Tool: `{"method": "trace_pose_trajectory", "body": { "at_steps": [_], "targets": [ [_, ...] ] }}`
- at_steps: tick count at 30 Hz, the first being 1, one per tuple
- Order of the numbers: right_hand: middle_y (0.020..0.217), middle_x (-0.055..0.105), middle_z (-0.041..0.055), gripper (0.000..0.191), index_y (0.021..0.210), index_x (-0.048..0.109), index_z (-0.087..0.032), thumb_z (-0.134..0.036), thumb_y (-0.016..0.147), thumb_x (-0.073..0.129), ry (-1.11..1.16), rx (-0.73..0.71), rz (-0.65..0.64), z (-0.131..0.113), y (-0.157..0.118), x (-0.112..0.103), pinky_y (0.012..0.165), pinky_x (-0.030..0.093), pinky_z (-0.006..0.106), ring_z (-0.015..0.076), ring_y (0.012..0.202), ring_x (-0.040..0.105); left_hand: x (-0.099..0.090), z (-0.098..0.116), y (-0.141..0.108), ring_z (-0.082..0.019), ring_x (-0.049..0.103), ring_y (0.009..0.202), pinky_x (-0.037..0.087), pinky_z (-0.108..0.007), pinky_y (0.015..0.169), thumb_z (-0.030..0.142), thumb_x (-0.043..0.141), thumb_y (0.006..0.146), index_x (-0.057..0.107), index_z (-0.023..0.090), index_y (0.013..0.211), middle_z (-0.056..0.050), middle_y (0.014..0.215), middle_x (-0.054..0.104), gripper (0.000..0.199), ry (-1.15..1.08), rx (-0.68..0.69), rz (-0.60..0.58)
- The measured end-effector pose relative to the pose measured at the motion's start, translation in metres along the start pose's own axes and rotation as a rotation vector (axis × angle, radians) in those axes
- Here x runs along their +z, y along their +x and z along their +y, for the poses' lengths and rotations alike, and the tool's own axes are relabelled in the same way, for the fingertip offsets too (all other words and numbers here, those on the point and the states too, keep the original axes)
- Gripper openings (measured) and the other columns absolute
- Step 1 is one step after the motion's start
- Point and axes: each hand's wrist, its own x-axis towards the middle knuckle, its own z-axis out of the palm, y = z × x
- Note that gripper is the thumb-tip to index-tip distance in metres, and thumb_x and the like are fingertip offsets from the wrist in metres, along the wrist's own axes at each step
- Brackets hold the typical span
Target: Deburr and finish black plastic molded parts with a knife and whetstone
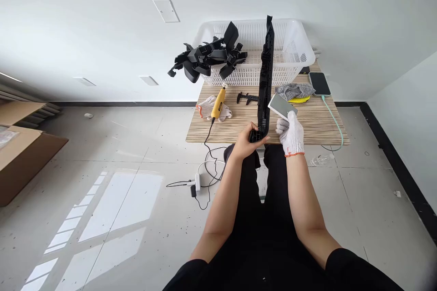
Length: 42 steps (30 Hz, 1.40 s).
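Note:
My bare left hand [248, 142] grips the lower end of a long black plastic trim part [265, 77]. The part stands nearly upright in my view, its far tip reaching over the basket. In a white knitted glove with an orange cuff, my right hand [292, 135] pinches a flat sanding sponge [283, 106], grey on its face and white at the edge. The sponge is just right of the trim part; whether they touch I cannot tell. Behind the part lies a black caliper [247, 98], partly hidden.
A white plastic basket [293, 67] stands at the table's back, black plastic parts [210, 57] heaped over its left side. On the wooden table [317, 122] are a yellow corded rotary tool [218, 103], a glove [205, 107], a grey cloth [295, 90] and a phone [319, 83]. Cables [208, 177] trail below.

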Motion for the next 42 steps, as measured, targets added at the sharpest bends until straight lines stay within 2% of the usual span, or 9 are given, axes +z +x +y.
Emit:
{"method": "trace_pose_trajectory", "body": {
  "at_steps": [5, 10, 14, 19, 23, 27, 32, 37, 42],
  "targets": [
    [0.053, 0.042, -0.0063, 0.042, 0.075, 0.048, -0.022, -0.053, 0.082, 0.076, -0.104, 0.191, -0.060, -0.0038, -0.0057, -0.0055, 0.035, 0.028, 0.019, 0.0061, 0.041, 0.034, 0.0007, 0.0002, -0.0001, -0.014, 0.045, 0.077, 0.039, -0.028, 0.073, 0.045, 0.081, 0.080, 0.041, 0.024, 0.089, 0.003, 0.083, 0.047, 0.046, -0.019, -0.020, -0.014],
    [0.053, 0.031, -0.0098, 0.041, 0.077, 0.045, -0.023, -0.052, 0.085, 0.073, 0.022, 0.024, -0.038, -0.0007, -0.0079, -0.0011, 0.036, 0.028, 0.016, 0.0047, 0.043, 0.027, 0.0005, 0.0002, -0.0003, -0.013, 0.044, 0.076, 0.038, -0.028, 0.073, 0.044, 0.082, 0.080, 0.041, 0.023, 0.088, 0.003, 0.083, 0.046, 0.046, -0.021, -0.017, -0.004],
    [0.055, 0.038, -0.0075, 0.040, 0.077, 0.048, -0.022, -0.049, 0.081, 0.078, -0.135, 0.227, -0.144, -0.0001, -0.0057, -0.0038, 0.035, 0.027, 0.017, 0.0055, 0.043, 0.031, -0.0003, -0.0002, -0.0003, -0.013, 0.045, 0.076, 0.039, -0.028, 0.072, 0.043, 0.082, 0.079, 0.041, 0.024, 0.088, 0.003, 0.083, 0.047, 0.046, -0.040, -0.021, -0.016],
    [0.054, 0.032, -0.0091, 0.042, 0.076, 0.048, -0.022, -0.054, 0.083, 0.075, 0.002, 0.092, -0.097, 0.0007, -0.0046, -0.0068, 0.036, 0.029, 0.016, 0.0045, 0.044, 0.028, 0.0006, 0.0000, -0.0004, -0.013, 0.044, 0.077, 0.039, -0.028, 0.072, 0.044, 0.082, 0.080, 0.041, 0.024, 0.088, 0.003, 0.083, 0.045, 0.046, -0.011, -0.017, 0.003],
    [0.057, 0.045, -0.0050, 0.042, 0.079, 0.051, -0.021, -0.051, 0.077, 0.081, -0.133, 0.185, -0.185, 0.0031, -0.0054, -0.0067, 0.036, 0.031, 0.018, 0.0061, 0.045, 0.036, 0.0008, -0.0003, -0.0006, -0.014, 0.047, 0.079, 0.040, -0.029, 0.074, 0.045, 0.081, 0.080, 0.041, 0.024, 0.089, 0.002, 0.086, 0.050, 0.046, -0.042, -0.019, -0.024],
    [0.055, 0.037, -0.0086, 0.042, 0.080, 0.047, -0.023, -0.053, 0.081, 0.077, -0.004, 0.040, -0.064, 0.0028, -0.0049, -0.0041, 0.038, 0.031, 0.017, 0.0054, 0.044, 0.031, 0.0006, -0.0003, -0.0005, -0.014, 0.044, 0.077, 0.039, -0.028, 0.073, 0.045, 0.081, 0.080, 0.042, 0.024, 0.088, 0.003, 0.083, 0.045, 0.046, -0.003, -0.017, -0.002],
    [0.054, 0.037, -0.0085, 0.046, 0.076, 0.045, -0.023, -0.055, 0.079, 0.077, -0.110, 0.167, -0.128, 0.0009, -0.0067, -0.0013, 0.035, 0.028, 0.019, 0.0053, 0.042, 0.029, 0.0003, 0.0001, 0.0000, -0.014, 0.044, 0.077, 0.038, -0.028, 0.073, 0.044, 0.082, 0.079, 0.041, 0.024, 0.088, 0.003, 0.084, 0.046, 0.046, -0.032, -0.017, -0.022],
    [0.053, 0.032, -0.0096, 0.048, 0.077, 0.043, -0.024, -0.062, 0.081, 0.073, -0.011, -0.015, 0.005, 0.0041, -0.0085, 0.0026, 0.036, 0.029, 0.019, 0.0062, 0.043, 0.030, 0.0001, 0.0000, 0.0001, -0.014, 0.044, 0.077, 0.039, -0.029, 0.074, 0.043, 0.082, 0.080, 0.042, 0.024, 0.088, 0.003, 0.084, 0.046, 0.044, -0.006, -0.004, -0.003],
    [0.054, 0.038, -0.0086, 0.046, 0.079, 0.049, -0.024, -0.056, 0.074, 0.081, -0.144, 0.088, -0.127, 0.0042, -0.0099, 0.0027, 0.037, 0.031, 0.020, 0.0067, 0.042, 0.034, 0.0005, 0.0000, 0.0005, -0.014, 0.046, 0.077, 0.040, -0.029, 0.074, 0.045, 0.081, 0.080, 0.041, 0.024, 0.088, 0.002, 0.084, 0.049, 0.046, -0.036, -0.006, -0.029]
  ]
}}
